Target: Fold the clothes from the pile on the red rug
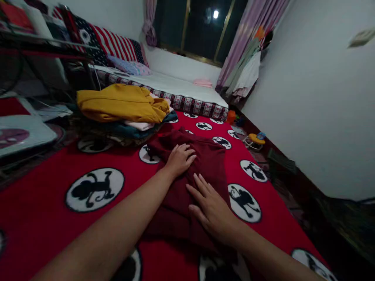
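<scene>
A dark maroon garment (pixel 209 154) lies spread on a red blanket (pixel 111 230) patterned with black monkey figures in white circles. My left hand (pixel 179 160) rests on the garment's upper part, fingers extended and slightly bent. Closer to me, my right hand (pixel 212 207) is over the garment's right half with its fingers stretched out. Neither hand grips the cloth as far as I can see. What kind of garment it is cannot be made out.
Left of the garment sits a pile of folded clothes topped by a mustard-yellow garment (pixel 120 103). Beyond the blanket is a second bed (pixel 172 86) below a window (pixel 202 29). A small stool (pixel 256 139) stands by the right wall. A cluttered desk (pixel 43 50) is at far left.
</scene>
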`<move>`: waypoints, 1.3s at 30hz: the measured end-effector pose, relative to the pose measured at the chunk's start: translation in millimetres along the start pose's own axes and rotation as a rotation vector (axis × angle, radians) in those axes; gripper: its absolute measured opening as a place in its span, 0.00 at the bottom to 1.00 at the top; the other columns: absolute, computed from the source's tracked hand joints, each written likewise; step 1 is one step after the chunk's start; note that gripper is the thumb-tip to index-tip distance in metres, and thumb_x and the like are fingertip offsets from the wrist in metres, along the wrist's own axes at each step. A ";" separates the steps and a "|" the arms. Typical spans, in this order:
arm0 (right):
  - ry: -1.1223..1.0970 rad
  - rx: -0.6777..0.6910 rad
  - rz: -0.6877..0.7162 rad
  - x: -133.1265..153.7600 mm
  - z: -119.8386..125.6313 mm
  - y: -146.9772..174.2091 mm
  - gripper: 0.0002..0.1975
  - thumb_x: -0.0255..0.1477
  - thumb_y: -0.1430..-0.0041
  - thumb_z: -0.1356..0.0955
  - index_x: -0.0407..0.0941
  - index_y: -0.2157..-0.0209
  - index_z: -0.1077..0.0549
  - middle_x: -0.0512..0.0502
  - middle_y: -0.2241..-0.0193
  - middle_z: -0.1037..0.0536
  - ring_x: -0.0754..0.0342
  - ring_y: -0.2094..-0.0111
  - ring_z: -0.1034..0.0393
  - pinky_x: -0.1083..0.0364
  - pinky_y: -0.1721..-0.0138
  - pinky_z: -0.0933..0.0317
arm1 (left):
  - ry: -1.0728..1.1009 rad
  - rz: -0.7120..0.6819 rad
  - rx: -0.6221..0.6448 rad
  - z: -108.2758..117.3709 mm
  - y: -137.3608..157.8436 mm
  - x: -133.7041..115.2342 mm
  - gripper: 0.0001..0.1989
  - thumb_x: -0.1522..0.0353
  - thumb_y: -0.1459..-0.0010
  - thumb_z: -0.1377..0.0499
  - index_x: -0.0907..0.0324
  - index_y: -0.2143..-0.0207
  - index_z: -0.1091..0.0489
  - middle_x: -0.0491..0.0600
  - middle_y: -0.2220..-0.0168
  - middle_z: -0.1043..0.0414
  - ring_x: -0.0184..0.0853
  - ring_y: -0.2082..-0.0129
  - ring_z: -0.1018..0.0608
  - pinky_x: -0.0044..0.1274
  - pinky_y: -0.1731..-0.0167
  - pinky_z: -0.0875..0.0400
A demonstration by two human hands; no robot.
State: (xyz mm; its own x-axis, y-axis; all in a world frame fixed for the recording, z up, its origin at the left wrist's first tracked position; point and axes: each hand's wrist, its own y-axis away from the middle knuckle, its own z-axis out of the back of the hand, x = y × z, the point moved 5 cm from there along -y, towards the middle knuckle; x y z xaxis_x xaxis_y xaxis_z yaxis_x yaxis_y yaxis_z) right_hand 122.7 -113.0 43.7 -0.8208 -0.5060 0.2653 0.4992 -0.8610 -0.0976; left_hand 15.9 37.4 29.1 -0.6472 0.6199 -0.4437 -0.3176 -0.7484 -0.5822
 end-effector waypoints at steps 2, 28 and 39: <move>-0.071 -0.075 -0.048 -8.9 17.6 -23.0 0.13 0.32 0.39 0.36 0.47 0.56 0.22 0.42 0.50 0.24 0.46 0.48 0.30 0.51 0.50 0.36 | 0.073 0.029 -0.116 11.2 -3.6 0.0 0.10 0.69 0.38 0.45 0.60 0.60 0.24 0.52 0.55 0.24 0.37 0.53 0.25 0.29 0.48 0.34; -0.927 -0.928 -0.235 -95.5 -0.7 -86.7 0.20 0.42 0.38 0.39 0.44 0.55 0.27 0.40 0.52 0.25 0.49 0.51 0.30 0.48 0.50 0.38 | -0.304 0.206 -0.227 103.4 -17.0 11.9 0.12 0.63 0.38 0.46 0.57 0.61 0.24 0.53 0.60 0.25 0.39 0.58 0.24 0.27 0.58 0.32; -1.323 -1.073 -0.478 -149.4 0.0 -67.6 0.27 0.52 0.46 0.38 0.44 0.58 0.30 0.44 0.61 0.24 0.54 0.68 0.27 0.56 0.71 0.35 | 0.042 -0.265 0.391 20.1 7.3 -82.2 0.10 0.61 0.41 0.41 0.55 0.66 0.23 0.46 0.68 0.21 0.32 0.67 0.22 0.20 0.70 0.37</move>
State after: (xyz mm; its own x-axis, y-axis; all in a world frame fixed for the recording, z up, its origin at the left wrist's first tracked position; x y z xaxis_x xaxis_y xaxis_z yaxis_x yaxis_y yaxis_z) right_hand 211.6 20.8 10.7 0.1977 -0.3139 0.9287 -0.5250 -0.8340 -0.1701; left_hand 52.9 -23.8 75.0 -0.4828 0.8045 -0.3460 -0.7104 -0.5908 -0.3826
